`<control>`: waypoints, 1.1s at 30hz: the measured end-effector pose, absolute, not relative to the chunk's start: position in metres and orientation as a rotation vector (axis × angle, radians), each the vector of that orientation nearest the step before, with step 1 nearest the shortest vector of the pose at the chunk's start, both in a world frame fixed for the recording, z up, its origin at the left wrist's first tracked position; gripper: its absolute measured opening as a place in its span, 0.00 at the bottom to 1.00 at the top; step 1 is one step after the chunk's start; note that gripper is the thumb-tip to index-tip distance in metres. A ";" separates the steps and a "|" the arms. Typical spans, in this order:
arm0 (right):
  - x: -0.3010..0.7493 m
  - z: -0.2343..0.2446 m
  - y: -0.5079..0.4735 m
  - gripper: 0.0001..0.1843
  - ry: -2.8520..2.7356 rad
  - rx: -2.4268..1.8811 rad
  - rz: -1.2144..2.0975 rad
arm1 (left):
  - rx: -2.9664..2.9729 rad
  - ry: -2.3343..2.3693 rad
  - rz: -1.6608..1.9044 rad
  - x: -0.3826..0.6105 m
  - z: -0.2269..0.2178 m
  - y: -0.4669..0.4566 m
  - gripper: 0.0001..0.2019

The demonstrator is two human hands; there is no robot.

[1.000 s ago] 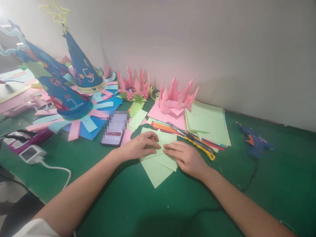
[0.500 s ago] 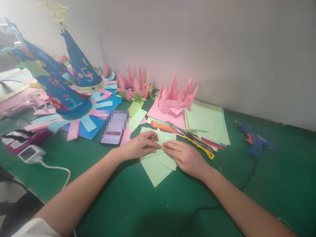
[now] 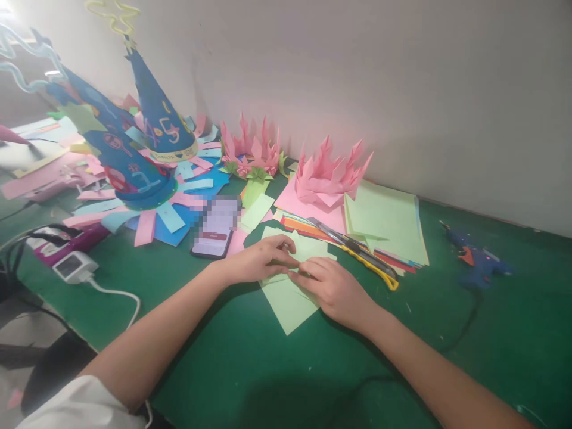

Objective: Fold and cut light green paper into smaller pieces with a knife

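Observation:
Light green sheets of paper (image 3: 289, 310) lie on the green table, one corner pointing toward me. My left hand (image 3: 263, 260) presses and pinches a folded piece of the green paper, its index finger curled above the thumb. From the right, my right hand (image 3: 328, 286) holds the same paper, fingers together and their tips meeting the left fingertips. The fold itself is mostly hidden under the fingers. Just beyond my right hand, a yellow-and-black utility knife (image 3: 370, 262) rests on a stack of coloured paper (image 3: 404, 220).
Pink paper crowns (image 3: 328, 179) stand near the wall, with blue cone hats (image 3: 158, 113) at the left. A phone (image 3: 214, 229) lies beside my left hand. A white charger (image 3: 75, 267) is plugged into a purple power strip (image 3: 49, 250). At the right lies a blue glue gun (image 3: 480, 262) with its cord.
My right hand has shifted slightly leftward over the paper, its fingers more curled and closer against the left fingertips. The whole view has swung a little to the left.

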State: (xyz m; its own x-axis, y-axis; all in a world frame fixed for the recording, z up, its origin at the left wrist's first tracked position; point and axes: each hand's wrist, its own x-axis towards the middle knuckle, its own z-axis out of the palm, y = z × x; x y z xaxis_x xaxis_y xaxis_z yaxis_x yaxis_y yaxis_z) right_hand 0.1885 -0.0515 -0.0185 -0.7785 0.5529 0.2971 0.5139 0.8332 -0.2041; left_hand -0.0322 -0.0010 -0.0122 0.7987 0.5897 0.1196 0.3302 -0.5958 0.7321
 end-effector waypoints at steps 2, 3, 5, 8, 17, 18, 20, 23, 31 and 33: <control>0.186 -0.018 -0.052 0.19 -2.683 -0.806 0.152 | 2.261 0.652 0.451 -0.033 -0.013 0.000 0.13; 0.185 -0.018 -0.052 0.19 -2.690 -0.806 0.146 | 2.265 0.640 0.452 -0.034 -0.013 0.000 0.13; 0.183 -0.017 -0.053 0.19 -2.713 -0.801 0.132 | 2.274 0.618 0.460 -0.034 -0.013 0.001 0.14; 0.179 -0.016 -0.056 0.20 -2.739 -0.799 0.131 | 2.281 0.600 0.451 -0.034 -0.014 0.002 0.16; 0.162 -0.015 -0.065 0.25 -2.783 -0.853 0.133 | 2.255 0.639 0.443 -0.032 -0.011 0.002 0.17; 0.161 -0.015 -0.065 0.26 -2.781 -0.856 0.125 | 2.256 0.647 0.432 -0.032 -0.011 0.002 0.17; 0.158 -0.016 -0.066 0.27 -2.779 -0.853 0.118 | 2.258 0.659 0.418 -0.032 -0.011 0.002 0.18; 0.158 -0.016 -0.065 0.28 -2.769 -0.849 0.122 | 2.253 0.651 0.423 -0.033 -0.012 0.002 0.17; 0.175 -0.010 -0.058 0.18 -2.597 -0.926 0.049 | 2.264 0.616 0.459 -0.033 -0.012 0.002 0.14; 0.182 -0.008 -0.055 0.19 -2.567 -0.965 0.029 | 2.255 0.633 0.454 -0.033 -0.013 0.001 0.14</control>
State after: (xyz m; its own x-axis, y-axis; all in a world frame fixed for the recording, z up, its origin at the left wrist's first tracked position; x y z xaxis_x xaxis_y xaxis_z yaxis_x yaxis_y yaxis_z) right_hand 0.1819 -0.0552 -0.0084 -0.6837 0.6368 0.3565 0.6286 0.7620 -0.1557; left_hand -0.0332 0.0015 -0.0128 0.8158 0.5638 0.1289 0.3028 -0.6062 0.7355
